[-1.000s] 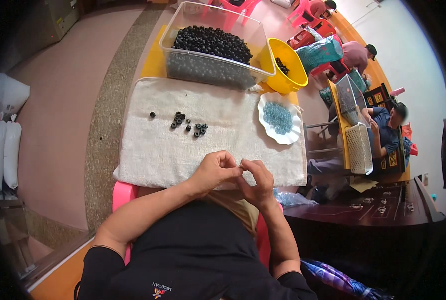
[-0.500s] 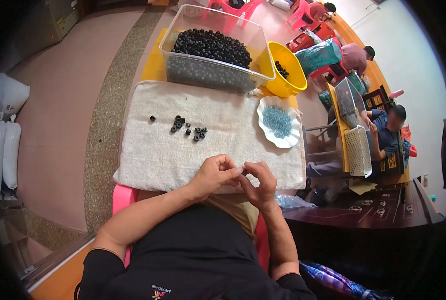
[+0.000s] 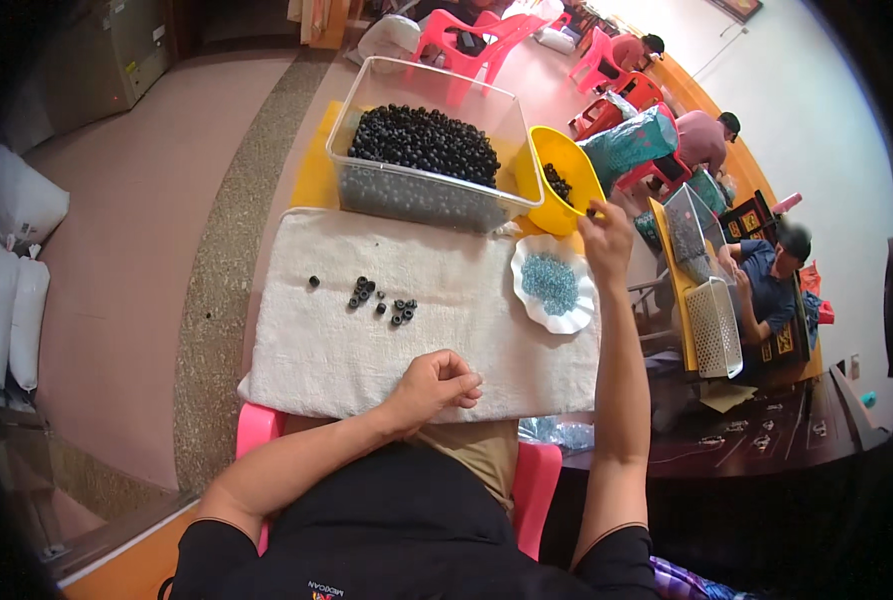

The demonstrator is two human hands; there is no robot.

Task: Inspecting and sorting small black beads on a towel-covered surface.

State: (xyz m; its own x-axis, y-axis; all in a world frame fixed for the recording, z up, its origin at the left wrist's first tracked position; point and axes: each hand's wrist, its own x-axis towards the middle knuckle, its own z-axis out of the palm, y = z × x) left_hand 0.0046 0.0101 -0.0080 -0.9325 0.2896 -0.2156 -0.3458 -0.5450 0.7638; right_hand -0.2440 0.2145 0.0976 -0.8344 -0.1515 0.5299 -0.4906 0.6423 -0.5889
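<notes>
My right hand (image 3: 608, 240) is raised at the near rim of the yellow bowl (image 3: 578, 165), its fingertips pinching a small dark piece (image 3: 592, 211). More black pieces lie inside that bowl. Low over the near edge of the white towel (image 3: 316, 350), my left hand (image 3: 434, 392) is closed, thumb against the curled fingers; whatever it may hold is hidden. On the towel, several small black ring-shaped pieces (image 3: 363, 290) sit in loose clusters, with a single black piece (image 3: 314, 281) off to their left. Just below my right hand, a white wavy-edged dish (image 3: 563, 325) carries pale blue beads (image 3: 550, 284).
A clear plastic bin (image 3: 421, 200) filled with black pieces stands at the towel's far edge. To the right, a person (image 3: 766, 275) sits by a white perforated basket (image 3: 713, 325). White sacks (image 3: 14, 310) lean at the far left. Pink chair parts (image 3: 537, 490) flank me.
My right hand has left my left hand and moved up and right to the yellow bowl with a small dark piece. My left hand stays near the towel's front edge.
</notes>
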